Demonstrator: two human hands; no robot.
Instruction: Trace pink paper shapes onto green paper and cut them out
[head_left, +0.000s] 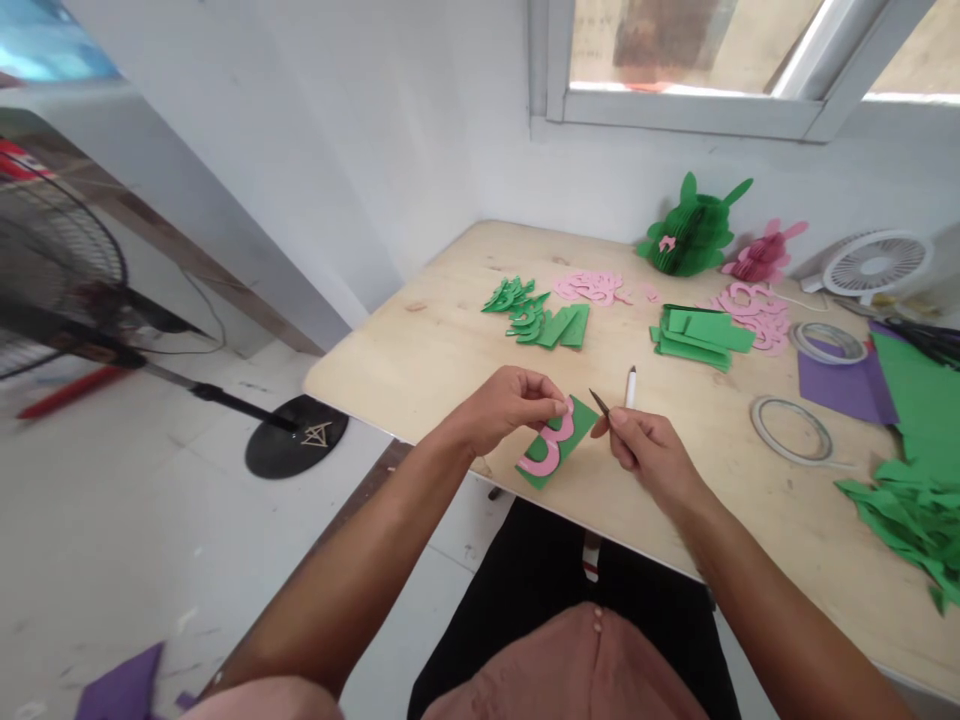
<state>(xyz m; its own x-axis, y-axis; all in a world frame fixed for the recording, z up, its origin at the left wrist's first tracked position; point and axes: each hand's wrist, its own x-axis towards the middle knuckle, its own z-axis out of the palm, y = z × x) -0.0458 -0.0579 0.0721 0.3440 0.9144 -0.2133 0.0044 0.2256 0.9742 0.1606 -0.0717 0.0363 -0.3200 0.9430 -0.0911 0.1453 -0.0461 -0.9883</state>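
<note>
My left hand [525, 405] pinches a pink paper cutout [541, 458] shaped like a 3, together with the green paper rectangle [581, 418] behind it. Both are tilted above the table's front edge. In my right hand [643, 445] is a slim dark tool with a pointed tip [598, 401], possibly tweezers; its tip is close to the green paper's right corner. A white pen-like stick [631, 388] with a dark tip shows just beyond my right fingers.
On the wooden table [420, 345] are green cutouts [511, 295], pink cutouts [592, 287], green paper strips [694, 335], tape rolls [829, 343] and green scraps [911, 520]. Honeycomb paper figures [690, 235] and a small white fan [874, 262] stand by the wall. A floor fan [56, 260] is left.
</note>
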